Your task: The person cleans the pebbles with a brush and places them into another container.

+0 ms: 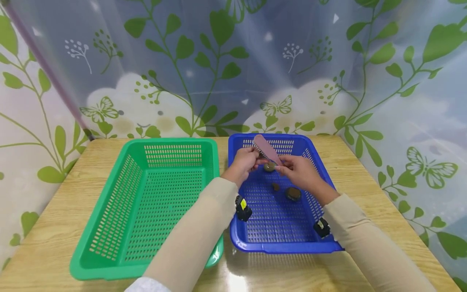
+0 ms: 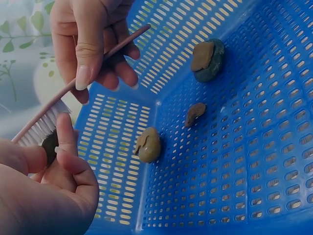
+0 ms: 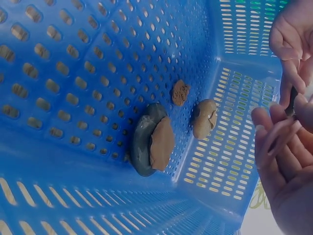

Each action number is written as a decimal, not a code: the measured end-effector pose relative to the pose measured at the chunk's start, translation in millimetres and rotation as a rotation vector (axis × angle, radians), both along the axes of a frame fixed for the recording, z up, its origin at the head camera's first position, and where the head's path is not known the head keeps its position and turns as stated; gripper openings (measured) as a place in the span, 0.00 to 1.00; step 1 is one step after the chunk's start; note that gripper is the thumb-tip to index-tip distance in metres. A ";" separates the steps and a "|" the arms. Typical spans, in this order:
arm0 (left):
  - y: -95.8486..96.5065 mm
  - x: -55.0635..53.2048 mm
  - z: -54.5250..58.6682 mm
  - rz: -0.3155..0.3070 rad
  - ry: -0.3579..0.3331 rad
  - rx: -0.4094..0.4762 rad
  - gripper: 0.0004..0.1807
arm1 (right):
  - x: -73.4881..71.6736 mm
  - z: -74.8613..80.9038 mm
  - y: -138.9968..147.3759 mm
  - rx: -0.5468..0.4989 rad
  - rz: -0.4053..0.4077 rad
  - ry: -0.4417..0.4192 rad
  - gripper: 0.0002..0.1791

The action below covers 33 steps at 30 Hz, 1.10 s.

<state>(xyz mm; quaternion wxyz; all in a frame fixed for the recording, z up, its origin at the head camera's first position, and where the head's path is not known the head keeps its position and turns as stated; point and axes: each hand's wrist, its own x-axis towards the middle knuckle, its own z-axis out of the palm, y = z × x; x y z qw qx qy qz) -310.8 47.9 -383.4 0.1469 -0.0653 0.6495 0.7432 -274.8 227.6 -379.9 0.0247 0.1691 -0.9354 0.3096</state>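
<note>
Over the far end of a blue basket (image 1: 284,246), my right hand (image 1: 300,171) grips a pink brush (image 1: 267,149) by its handle. Its white bristles (image 2: 48,120) point down at a small dark stone (image 2: 50,146), which my left hand (image 1: 242,163) pinches between thumb and fingers. The bristles sit right at the stone in the left wrist view. Below, in the basket, lie a yellowish-tan pebble (image 2: 150,147) with a brown patch on it, a brown crumbly lump (image 2: 195,113) and a larger dark green-grey stone (image 2: 218,63) with a flat brown slab on top.
A green basket (image 1: 171,141) stands left of the blue one on the wooden table (image 1: 51,227). My left forearm crosses its right side. A patterned curtain (image 1: 204,81) hangs behind the table.
</note>
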 end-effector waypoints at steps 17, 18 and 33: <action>-3.2 0.0 2.1 -0.007 0.012 -0.045 0.19 | -2.0 3.2 -0.6 0.049 -0.124 0.079 0.11; -3.2 0.0 1.9 -0.006 0.011 -0.044 0.19 | -1.6 3.5 -0.1 0.047 -0.140 0.078 0.13; -1.8 0.6 1.8 -0.020 0.007 -0.042 0.19 | -0.8 0.3 -0.4 -0.005 -0.099 0.073 0.17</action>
